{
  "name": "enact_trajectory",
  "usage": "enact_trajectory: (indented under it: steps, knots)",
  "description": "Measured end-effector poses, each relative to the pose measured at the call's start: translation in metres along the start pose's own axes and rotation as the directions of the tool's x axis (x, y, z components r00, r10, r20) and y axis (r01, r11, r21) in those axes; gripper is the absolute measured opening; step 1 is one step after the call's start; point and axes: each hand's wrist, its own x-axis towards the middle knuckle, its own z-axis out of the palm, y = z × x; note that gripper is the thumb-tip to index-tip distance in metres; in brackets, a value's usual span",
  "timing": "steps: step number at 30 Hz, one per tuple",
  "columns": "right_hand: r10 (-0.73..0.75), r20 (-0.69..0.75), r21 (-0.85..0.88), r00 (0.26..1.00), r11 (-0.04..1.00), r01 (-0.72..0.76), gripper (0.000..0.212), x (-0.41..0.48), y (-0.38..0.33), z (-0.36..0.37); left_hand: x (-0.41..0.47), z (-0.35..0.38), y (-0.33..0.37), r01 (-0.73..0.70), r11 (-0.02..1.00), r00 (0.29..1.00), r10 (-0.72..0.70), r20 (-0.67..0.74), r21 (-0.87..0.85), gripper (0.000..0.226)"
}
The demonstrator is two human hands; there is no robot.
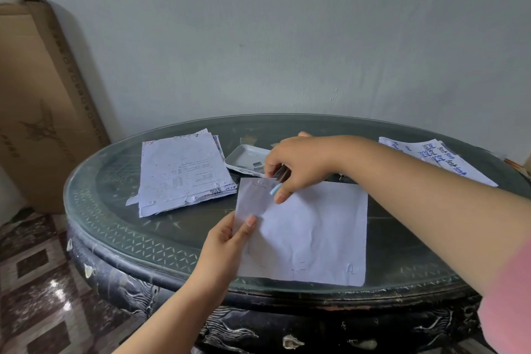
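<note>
Glass tops the dark round table, where a white sheet rests near the front edge, with a paper stack to its left and a white tray behind it. The left hand pinches the sheet's left edge, thumb on top. The right hand, fingers curled, grips a small blue-tipped tool at the sheet's far left corner.

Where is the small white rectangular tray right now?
Head view: the small white rectangular tray sits on the round glass-topped table, just right of the white paper stack and partly behind the right hand.
</note>
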Motion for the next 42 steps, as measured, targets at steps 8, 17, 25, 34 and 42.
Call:
enact_trajectory:
  steps: [8,17,25,34,42]
  knots:
    - [0.107,0.146,0.045,0.984,0.992,-0.115,0.049,-0.019,0.026,-0.005,0.001,0.001,0.000,0.017,1.000,1.000,-0.017,0.000,-0.021,0.025]
    - [0.075,0.088,-0.015,0.993,0.997,-0.074,0.032,-0.013,0.030,0.006,-0.001,0.001,0.000,0.008,1.000,1.000,-0.009,0.024,0.005,0.026]
    - [0.048,0.001,-0.118,0.999,0.992,-0.048,0.033,-0.008,0.032,0.016,-0.001,0.001,0.001,0.001,1.000,1.000,-0.001,0.027,0.001,0.027]
    - [0.121,0.109,-0.080,0.987,0.990,-0.113,0.043,-0.012,0.043,0.019,0.002,-0.005,0.000,-0.007,1.000,1.000,0.008,-0.008,0.017,0.019]
    - [0.207,0.237,0.066,0.949,0.971,-0.229,0.041,-0.051,0.070,0.010,0.004,-0.007,0.002,-0.011,1.000,1.000,0.011,-0.021,0.006,0.015]
